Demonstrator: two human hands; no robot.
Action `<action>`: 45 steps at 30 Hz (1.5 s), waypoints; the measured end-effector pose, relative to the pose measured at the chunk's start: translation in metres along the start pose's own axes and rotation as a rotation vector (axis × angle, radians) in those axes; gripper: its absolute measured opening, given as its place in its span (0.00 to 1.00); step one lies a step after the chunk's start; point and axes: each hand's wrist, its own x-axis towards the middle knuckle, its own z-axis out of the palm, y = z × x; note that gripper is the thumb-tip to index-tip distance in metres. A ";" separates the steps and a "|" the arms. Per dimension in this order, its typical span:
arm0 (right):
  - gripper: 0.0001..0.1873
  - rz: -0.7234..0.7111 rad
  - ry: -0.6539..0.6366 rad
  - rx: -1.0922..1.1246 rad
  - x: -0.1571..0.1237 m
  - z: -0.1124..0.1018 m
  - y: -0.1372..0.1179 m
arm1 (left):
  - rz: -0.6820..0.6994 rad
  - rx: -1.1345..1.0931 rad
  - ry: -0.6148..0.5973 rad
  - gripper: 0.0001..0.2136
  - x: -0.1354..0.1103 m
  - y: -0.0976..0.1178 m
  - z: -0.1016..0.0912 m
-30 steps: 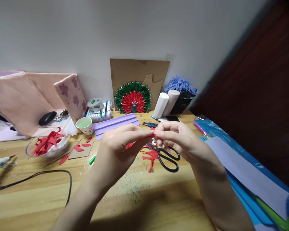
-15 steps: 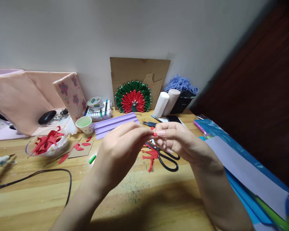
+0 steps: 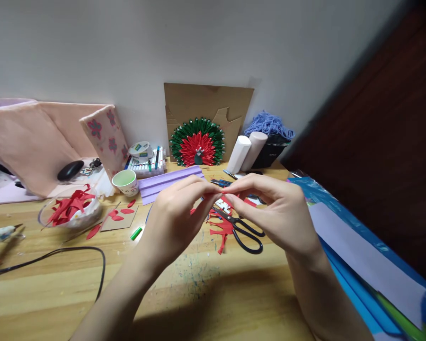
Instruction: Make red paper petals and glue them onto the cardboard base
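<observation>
Between my fingertips, above the table, is a small red piece (image 3: 224, 192), mostly hidden; it looks like the red cut petals nearby. My left hand (image 3: 179, 220) pinches it from the left, and my right hand (image 3: 273, 208) pinches it from the right, the fingertips meeting. Below and behind my right hand lie black-handled scissors (image 3: 246, 237), with red scraps (image 3: 220, 234) under and beside the blades. Several red petal shapes (image 3: 116, 215) rest on a small cardboard piece (image 3: 122, 223) to the left of my left hand.
A clear bowl (image 3: 42, 222) of red strips, a paper cup (image 3: 126, 182) and a glue gun (image 3: 0, 234) with a black cord (image 3: 57, 253) are at left. A red-green peacock (image 3: 199, 147) leans at the back. Blue and white sheets (image 3: 362, 255) lie at right.
My right hand has turned and its fingers have bent more, the thumb now lower. Both hands still pinch at the same spot, and the red piece shows less.
</observation>
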 end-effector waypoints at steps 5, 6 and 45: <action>0.03 -0.001 0.011 -0.013 0.003 0.001 0.006 | -0.045 -0.070 -0.020 0.05 0.000 -0.004 0.001; 0.03 -0.001 0.008 -0.013 0.004 0.001 0.006 | -0.056 -0.083 -0.020 0.05 0.000 -0.006 0.001; 0.08 0.031 0.051 0.138 0.018 0.018 0.031 | -0.684 -0.624 0.008 0.10 0.005 -0.028 0.009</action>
